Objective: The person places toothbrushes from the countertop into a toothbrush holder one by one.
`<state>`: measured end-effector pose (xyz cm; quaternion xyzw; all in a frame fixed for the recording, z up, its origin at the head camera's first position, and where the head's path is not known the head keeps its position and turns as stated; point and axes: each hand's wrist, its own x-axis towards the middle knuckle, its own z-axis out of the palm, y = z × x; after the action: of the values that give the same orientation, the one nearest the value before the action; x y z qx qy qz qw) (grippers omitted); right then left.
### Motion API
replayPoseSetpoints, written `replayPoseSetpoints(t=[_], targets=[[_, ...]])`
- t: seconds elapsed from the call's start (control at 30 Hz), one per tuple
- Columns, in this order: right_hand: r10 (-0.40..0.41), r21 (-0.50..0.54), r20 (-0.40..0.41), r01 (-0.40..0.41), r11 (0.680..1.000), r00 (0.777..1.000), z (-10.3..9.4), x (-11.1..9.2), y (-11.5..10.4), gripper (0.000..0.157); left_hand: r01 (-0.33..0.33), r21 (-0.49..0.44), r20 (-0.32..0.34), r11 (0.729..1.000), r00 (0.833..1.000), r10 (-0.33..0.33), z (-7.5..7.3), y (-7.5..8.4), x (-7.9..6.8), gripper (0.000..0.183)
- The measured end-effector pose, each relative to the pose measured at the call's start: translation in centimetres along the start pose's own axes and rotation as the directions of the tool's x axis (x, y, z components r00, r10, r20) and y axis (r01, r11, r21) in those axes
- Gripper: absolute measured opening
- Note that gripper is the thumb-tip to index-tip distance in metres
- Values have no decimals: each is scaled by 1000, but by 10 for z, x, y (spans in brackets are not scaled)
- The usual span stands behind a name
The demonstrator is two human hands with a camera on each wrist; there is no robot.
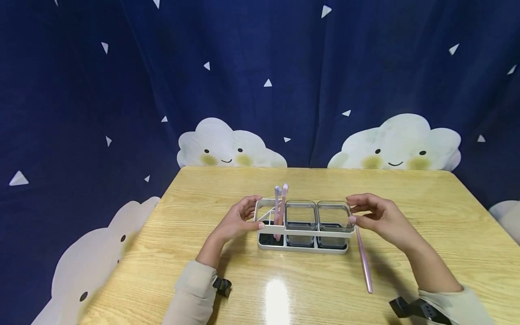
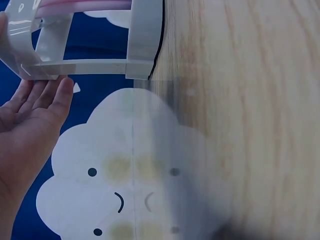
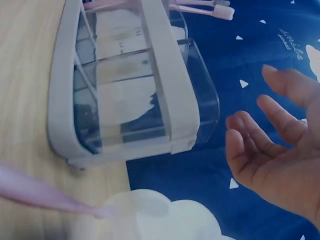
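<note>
A white toothbrush holder (image 1: 317, 233) stands on the table with two clear square cups, a left cup (image 1: 300, 215) and a right cup (image 1: 334, 215), side by side in it. Two toothbrushes (image 1: 281, 207), pinkish, lean upright in its left compartment, bristles up. My left hand (image 1: 237, 220) grips the holder's left end, thumb at the front rail and fingers behind. At the other end, my right hand (image 1: 379, 219) has its fingers spread and loosely bent beside the right cup. The right wrist view shows those fingers (image 3: 277, 120) apart from the cup.
On the wooden table (image 1: 195, 198), a slim pink stick-like handle (image 1: 364, 262) lies right of the holder, below my right hand. Behind the table hangs a dark blue curtain (image 1: 243, 104) with clouds and white triangles. A black strap sits at each wrist.
</note>
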<state>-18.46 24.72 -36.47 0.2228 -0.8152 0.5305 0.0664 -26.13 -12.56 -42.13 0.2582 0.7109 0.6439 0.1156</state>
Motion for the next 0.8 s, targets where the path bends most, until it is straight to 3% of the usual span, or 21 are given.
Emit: replayPoseSetpoints(t=[0.17, 0.37, 0.6, 0.8], targets=[[21, 38, -81, -17, 999, 997, -5, -9, 6, 36, 5, -9, 13, 1000, 1000, -5, 0, 1, 1, 70], [62, 96, -119, -51, 994, 991, -11, -21, 14, 36, 16, -16, 21, 1000, 1000, -15, 0, 4, 0, 71], [51, 238, -87, -29, 971, 995, -18, -31, 24, 41, 29, -19, 11, 999, 1000, -29, -1, 0, 0, 72], [58, 191, -55, -47, 980, 997, -19, -40, 31, 43, 16, -21, 14, 1000, 1000, -16, -1, -2, 1, 73]])
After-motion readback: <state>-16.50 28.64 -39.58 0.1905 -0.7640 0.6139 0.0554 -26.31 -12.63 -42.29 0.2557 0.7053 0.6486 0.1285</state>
